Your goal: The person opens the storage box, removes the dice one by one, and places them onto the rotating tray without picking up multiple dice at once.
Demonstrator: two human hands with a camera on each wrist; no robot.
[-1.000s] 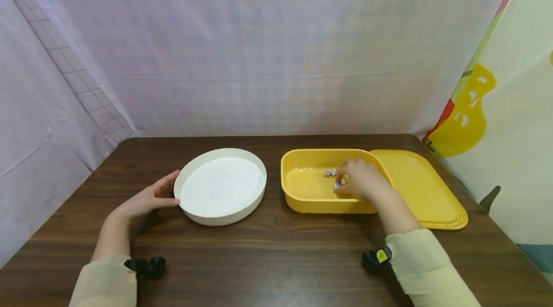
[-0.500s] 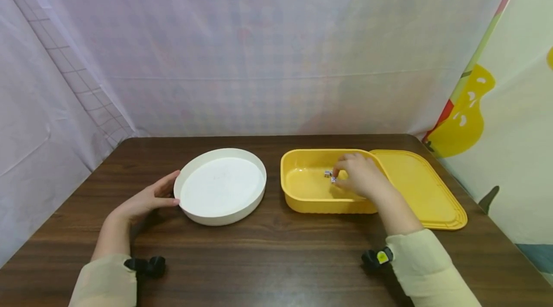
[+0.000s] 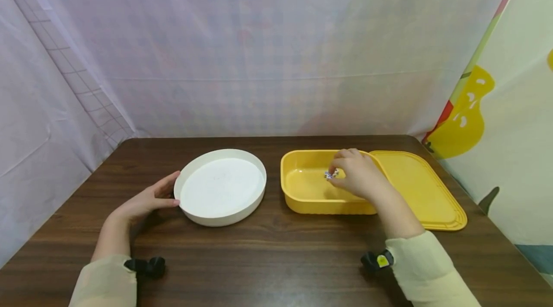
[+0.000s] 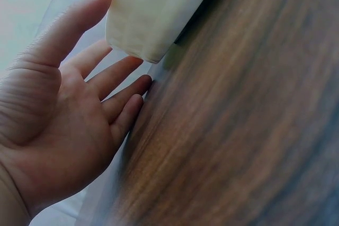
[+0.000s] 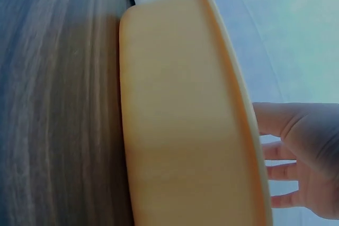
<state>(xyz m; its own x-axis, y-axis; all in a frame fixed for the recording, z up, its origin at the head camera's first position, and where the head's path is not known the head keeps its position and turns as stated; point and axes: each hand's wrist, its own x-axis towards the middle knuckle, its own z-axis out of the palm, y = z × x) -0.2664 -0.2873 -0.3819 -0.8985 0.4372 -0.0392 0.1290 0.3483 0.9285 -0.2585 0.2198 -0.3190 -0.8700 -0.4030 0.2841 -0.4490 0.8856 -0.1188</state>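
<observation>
A round white tray [image 3: 222, 187] with a low wall sits left of centre on the table. My left hand [image 3: 144, 201] rests at its left side, thumb and fingers spread, fingertips at the wall. In the left wrist view the fingers [image 4: 122, 72] are mostly straight beside the tray. To the right is a yellow rectangular tub [image 3: 302, 187]. My right hand [image 3: 358, 172] reaches into it, thumb and fingers curled round small white dice [image 3: 329, 175] with coloured dots. Part of the dice is hidden by the fingers. The tub's wall hides the fingertips in the right wrist view.
A flat yellow lid [image 3: 425, 187] lies right of the tub, partly behind the right forearm. All stands on a dark wooden table [image 3: 259, 264]. A pale cloth [image 3: 276, 47] hangs behind its far edge. Each wrist wears a black strapped camera [image 3: 149, 267].
My right hand has shifted slightly left and toward the tub's far side, moving dice toward the others there. My left hand and the white tray have stayed put.
</observation>
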